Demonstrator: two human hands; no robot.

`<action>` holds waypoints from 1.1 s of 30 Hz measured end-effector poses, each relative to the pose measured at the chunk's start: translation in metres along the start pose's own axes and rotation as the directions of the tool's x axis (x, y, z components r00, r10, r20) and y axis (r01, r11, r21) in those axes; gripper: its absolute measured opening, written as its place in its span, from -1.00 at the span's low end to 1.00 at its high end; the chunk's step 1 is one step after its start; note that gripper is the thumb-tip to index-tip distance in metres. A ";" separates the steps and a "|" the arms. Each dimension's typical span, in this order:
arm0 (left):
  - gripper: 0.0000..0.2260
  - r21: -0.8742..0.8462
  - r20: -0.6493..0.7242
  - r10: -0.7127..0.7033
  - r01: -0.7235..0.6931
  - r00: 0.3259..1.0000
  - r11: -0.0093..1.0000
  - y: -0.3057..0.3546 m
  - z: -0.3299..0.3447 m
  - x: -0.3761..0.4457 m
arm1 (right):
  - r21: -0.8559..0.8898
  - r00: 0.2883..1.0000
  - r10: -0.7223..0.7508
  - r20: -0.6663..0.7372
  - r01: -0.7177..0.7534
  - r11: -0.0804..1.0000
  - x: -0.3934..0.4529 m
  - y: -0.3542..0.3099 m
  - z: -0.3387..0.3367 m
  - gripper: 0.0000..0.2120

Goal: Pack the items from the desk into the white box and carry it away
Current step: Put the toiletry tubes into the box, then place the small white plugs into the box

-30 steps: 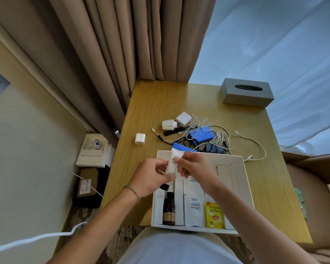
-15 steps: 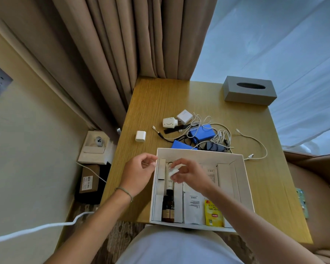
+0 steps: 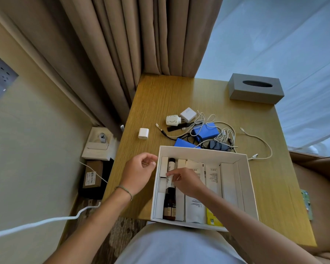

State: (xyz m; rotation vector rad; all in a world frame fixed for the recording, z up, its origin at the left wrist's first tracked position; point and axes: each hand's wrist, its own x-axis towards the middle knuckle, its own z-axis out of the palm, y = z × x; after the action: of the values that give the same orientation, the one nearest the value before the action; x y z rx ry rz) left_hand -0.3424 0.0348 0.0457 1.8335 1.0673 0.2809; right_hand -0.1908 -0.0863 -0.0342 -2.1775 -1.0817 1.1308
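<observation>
The white box (image 3: 244, 174) sits at the desk's near edge and holds sachets, a yellow tea packet (image 3: 213, 219) and a brown bottle (image 3: 169, 205). My right hand (image 3: 187, 182) is inside the box, its fingertips on a white tube with a black cap (image 3: 170, 172) that lies flat in the left compartment. My left hand (image 3: 139, 171) hovers just outside the box's left wall, fingers loosely curled, holding nothing. Behind the box lie a small white cube charger (image 3: 143, 133), two white plug adapters (image 3: 181, 118), two blue power banks (image 3: 205, 131) and tangled white cables (image 3: 255, 141).
A grey tissue box (image 3: 255, 89) stands at the desk's far right corner. Beige curtains (image 3: 133, 44) hang behind the desk's left side. To the left, below the desk edge, stand a white box with a socket (image 3: 98, 144) and a cardboard carton (image 3: 92, 175). A white cord (image 3: 36, 223) crosses the lower left.
The white tube went from held up above the box in both hands to lying in the left compartment. My left hand let go and moved out beside the box wall.
</observation>
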 end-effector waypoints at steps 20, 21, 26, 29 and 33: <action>-0.84 0.145 -0.040 -0.025 0.030 0.999 0.989 0.021 0.003 0.079 | 0.102 0.966 -0.162 -0.202 0.185 0.977 0.015 -0.075 -0.114 -0.72; -0.83 0.163 -0.040 -0.045 0.051 0.998 0.985 0.018 0.003 0.085 | 0.122 0.966 -0.140 -0.219 0.169 0.978 0.022 -0.075 -0.120 -0.73; -0.79 0.255 -0.072 -0.171 0.184 0.983 0.949 0.003 0.001 0.121 | 0.155 0.960 -0.054 -0.275 0.100 0.983 0.060 -0.067 -0.142 -0.73; -0.66 0.357 -0.096 -0.216 0.236 0.972 0.904 -0.005 0.003 0.143 | 0.165 0.956 -0.013 -0.292 0.064 0.984 0.085 -0.057 -0.152 -0.77; -0.57 0.496 -0.136 -0.237 0.273 0.962 0.824 -0.017 0.014 0.169 | 0.165 0.959 0.036 -0.280 0.011 0.986 0.112 -0.042 -0.159 -0.75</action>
State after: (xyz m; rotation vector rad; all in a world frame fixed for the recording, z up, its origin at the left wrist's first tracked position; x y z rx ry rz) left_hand -0.2437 0.1585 -0.0172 2.1181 1.5305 -0.1195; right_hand -0.0376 0.0227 0.0308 -2.1353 -0.8210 0.8478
